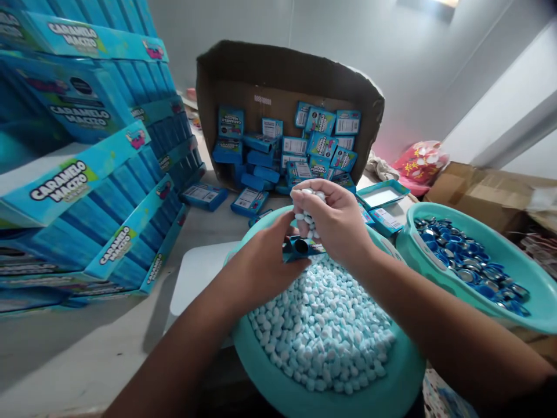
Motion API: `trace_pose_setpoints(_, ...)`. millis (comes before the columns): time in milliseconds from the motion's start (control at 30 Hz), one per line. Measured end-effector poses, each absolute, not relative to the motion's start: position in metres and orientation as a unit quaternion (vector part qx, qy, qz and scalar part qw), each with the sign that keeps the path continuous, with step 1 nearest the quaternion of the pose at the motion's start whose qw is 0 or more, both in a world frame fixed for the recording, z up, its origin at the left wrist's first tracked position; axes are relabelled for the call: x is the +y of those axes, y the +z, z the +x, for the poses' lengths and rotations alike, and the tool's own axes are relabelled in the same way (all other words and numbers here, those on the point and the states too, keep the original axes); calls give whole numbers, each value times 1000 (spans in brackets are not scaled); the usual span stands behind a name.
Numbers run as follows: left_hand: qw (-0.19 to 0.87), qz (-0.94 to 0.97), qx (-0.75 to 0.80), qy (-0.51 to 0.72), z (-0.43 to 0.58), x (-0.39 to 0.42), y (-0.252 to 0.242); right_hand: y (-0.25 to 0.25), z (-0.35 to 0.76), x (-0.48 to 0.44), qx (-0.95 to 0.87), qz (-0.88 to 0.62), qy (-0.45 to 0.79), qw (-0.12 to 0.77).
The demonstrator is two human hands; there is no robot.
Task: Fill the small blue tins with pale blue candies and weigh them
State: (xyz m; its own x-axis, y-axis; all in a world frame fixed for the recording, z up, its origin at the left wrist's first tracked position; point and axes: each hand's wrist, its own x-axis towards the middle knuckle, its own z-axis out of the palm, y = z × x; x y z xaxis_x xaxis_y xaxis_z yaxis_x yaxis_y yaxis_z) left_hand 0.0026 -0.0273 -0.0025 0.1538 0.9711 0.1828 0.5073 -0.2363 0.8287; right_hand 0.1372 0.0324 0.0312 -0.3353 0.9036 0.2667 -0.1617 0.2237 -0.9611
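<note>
Over a round turquoise tub (256, 371) of small pale-blue and white candies (326, 325), both my hands are close together. My left hand (265, 261) is closed around a small blue candy box (301, 246) with a dark round opening. The box is partly hidden by my fingers. Just above it, my right hand (335, 215) is curled around a handful of candies (308, 220), some showing between the fingers.
Stacked blue display boxes (96, 157) rise at left. A tilted cardboard box (278, 69) holds several small blue boxes (319, 145). At right stands another turquoise tub (539, 302) of blue and silver metal caps (470, 267). A white flat surface (195, 278) lies beside the candy tub.
</note>
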Motion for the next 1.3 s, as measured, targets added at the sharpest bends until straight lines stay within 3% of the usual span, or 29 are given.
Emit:
trace_pose_setpoints(267, 277, 711, 553, 334, 1, -28, -1, 16, 130, 28, -588, -305, 529, 530)
trace_pose_setpoints(733, 334, 702, 530, 339, 0, -27, -2, 11, 130, 29, -559, -312, 557, 529)
trace_pose_setpoints(1300, 328, 712, 509, 356, 2, -28, 2, 20, 133, 27, -511, -335, 614, 500)
